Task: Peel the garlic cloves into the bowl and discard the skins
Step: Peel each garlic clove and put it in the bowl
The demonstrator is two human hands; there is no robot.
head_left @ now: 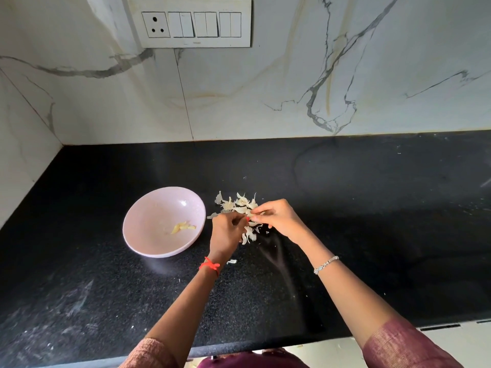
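Both grips meet over the black bench (372,208), fingertip to fingertip. The left grip (227,229) is curled, the right grip (276,217) reaches in from three o'clock, and together they pinch a small pale piece (250,214). The fingers cover nearly all of that piece, so I cannot tell whether it is a clove or only skin, nor which way its long axis runs.

Loose garlic skins (239,203) lie heaped on the bench at twelve o'clock from the hands, touching one another. More curls of skin show at six o'clock, partly hidden under the left knuckles. One stray skin (231,261) lies apart, beside the left wrist.

A pale pink bowl (156,208) stands upright on the bench at nine o'clock from the hands, just beside the left grip but not touching it. Down in its bottom, toward its three o'clock side, lie a few peeled cloves (183,227), yellowish and close together. Their long axes run roughly from eight o'clock to two o'clock. How many there are is hard to count, since they overlap.

A red thread (210,266) circles the left wrist and a silver bracelet (326,264) the right. Both sleeves are cut off by the bottom edge. On the marble wall at twelve o'clock sits a white switch plate (190,22), its top edge close to the frame's limit.
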